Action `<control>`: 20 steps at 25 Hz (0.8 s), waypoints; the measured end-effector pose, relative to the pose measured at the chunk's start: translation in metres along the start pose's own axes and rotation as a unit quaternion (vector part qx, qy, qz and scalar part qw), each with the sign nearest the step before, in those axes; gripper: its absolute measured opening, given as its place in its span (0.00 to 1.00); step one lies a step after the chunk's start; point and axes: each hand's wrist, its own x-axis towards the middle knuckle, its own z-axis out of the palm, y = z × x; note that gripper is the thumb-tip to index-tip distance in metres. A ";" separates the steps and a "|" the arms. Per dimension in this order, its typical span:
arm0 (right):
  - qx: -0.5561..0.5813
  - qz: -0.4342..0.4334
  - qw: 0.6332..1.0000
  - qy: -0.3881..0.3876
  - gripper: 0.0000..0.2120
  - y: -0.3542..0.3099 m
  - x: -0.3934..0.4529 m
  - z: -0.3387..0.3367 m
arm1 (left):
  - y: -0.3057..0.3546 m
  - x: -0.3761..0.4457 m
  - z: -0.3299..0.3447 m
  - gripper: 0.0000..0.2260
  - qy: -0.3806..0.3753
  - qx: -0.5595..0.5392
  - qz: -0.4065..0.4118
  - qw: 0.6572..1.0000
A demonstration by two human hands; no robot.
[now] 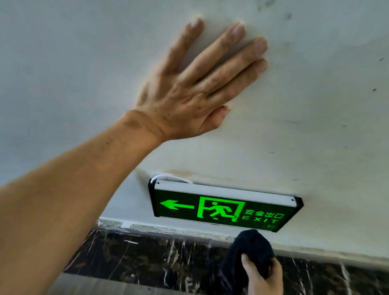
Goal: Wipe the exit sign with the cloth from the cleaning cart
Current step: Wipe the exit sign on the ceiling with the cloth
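Gripping dark cloth in right hand, just below exit sign

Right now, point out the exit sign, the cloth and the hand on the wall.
Exit sign (222, 212): head view, on the lit green face by the running figure.
Cloth (251, 250): head view, on the dark bunched fabric above the right hand's fingers.
Left hand (191, 89): head view, on its back.

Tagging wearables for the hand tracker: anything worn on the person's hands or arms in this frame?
Nothing worn that shows. The left hand and its forearm are bare: no glove, ring, watch or sleeve, with a few small dark specks near the wrist. The right hand is also gloveless, and the frame edge cuts it off near the wrist.
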 end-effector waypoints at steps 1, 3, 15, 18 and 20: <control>0.040 -0.016 0.998 0.050 0.25 -0.010 0.008 -0.009 | 0.000 0.000 0.000 0.32 -0.001 0.002 0.003 1.000; 0.123 -0.061 0.986 0.096 0.25 -0.031 0.019 -0.017 | -0.001 0.000 -0.001 0.32 -0.004 0.005 0.008 1.000; 0.151 -0.156 0.975 0.037 0.27 -0.059 0.028 0.010 | -0.001 0.002 -0.002 0.31 -0.003 0.002 0.015 1.000; 0.126 -0.182 0.974 0.038 0.27 -0.056 0.026 0.012 | -0.001 0.001 -0.001 0.32 0.000 0.003 0.012 1.000; 0.098 -0.204 0.974 0.029 0.26 -0.054 0.022 0.016 | -0.001 0.001 -0.001 0.32 0.000 0.004 0.011 1.000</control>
